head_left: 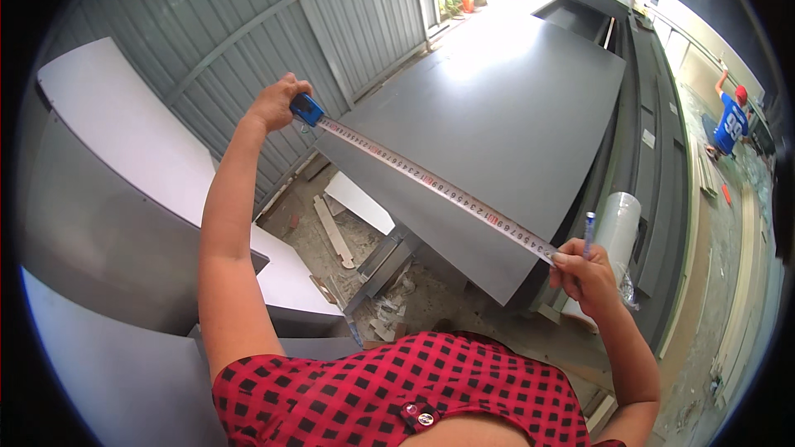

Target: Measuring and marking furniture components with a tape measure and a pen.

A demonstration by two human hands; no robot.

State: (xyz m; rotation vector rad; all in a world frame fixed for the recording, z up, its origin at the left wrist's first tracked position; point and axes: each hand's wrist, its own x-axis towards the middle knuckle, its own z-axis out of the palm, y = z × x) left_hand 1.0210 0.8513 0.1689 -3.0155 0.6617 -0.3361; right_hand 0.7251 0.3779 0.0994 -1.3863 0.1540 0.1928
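Note:
My left hand (280,103) grips the blue case of a tape measure (307,108) above the near left corner of a large dark grey panel (497,108). The pale tape blade (431,180) runs out of the case, slanting down to the right across the panel's near part. At its free end, just past the panel's near right corner, my right hand (586,275) pinches the blade between thumb and fingers. A pen (589,234) with a blue cap sticks up from the same hand.
Curved grey and white panels (124,124) stand at left, before a corrugated metal wall (224,8). Scraps of board (333,232) litter the floor below. On the right lie a clear film roll (617,228) and long dark frames (662,199). Farther off, a person in blue (730,124) works.

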